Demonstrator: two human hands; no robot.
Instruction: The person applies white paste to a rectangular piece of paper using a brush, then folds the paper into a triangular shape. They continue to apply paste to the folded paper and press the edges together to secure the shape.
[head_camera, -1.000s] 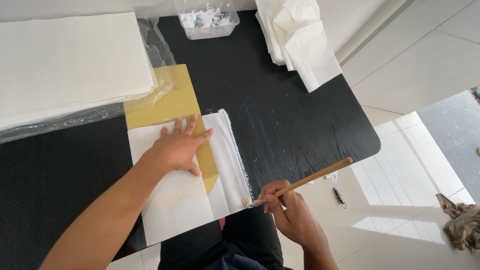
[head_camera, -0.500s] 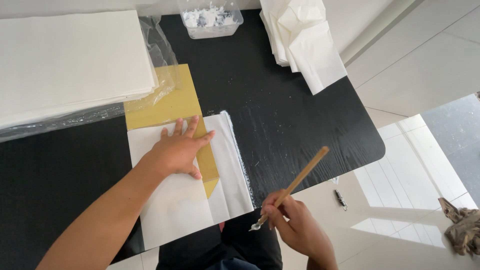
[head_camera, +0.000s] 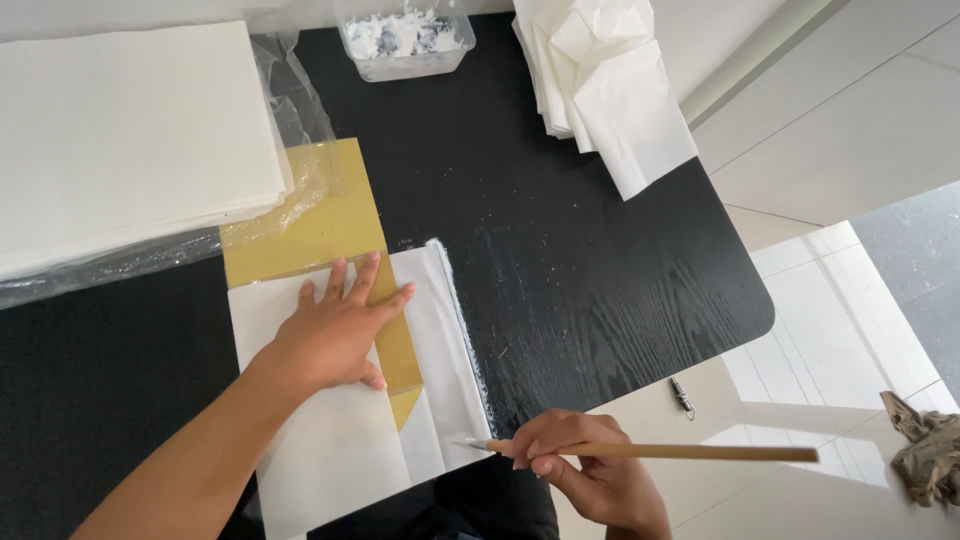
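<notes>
My left hand (head_camera: 340, 330) lies flat, fingers spread, on a folded white paper sheet (head_camera: 330, 450) that overlaps a gold sheet (head_camera: 310, 235) on the black table (head_camera: 600, 270). My right hand (head_camera: 585, 470) grips a thin wooden-handled brush (head_camera: 660, 452) near the table's front edge. The brush lies almost level, its tip touching the right edge of a white paper stack (head_camera: 445, 350), near its lower end. A white smear of paste runs along that edge.
A clear tub of white paste (head_camera: 405, 40) stands at the back. A thick stack of white sheets (head_camera: 120, 140) on clear plastic lies back left, crumpled white papers (head_camera: 600, 80) back right. A small clip (head_camera: 683, 398) and a rag (head_camera: 925, 450) lie on the tiled floor.
My right hand has swung the brush handle from pointing up-right down to nearly level, with the tip brought to the stack's right edge. My left hand has stayed pressed on the paper.
</notes>
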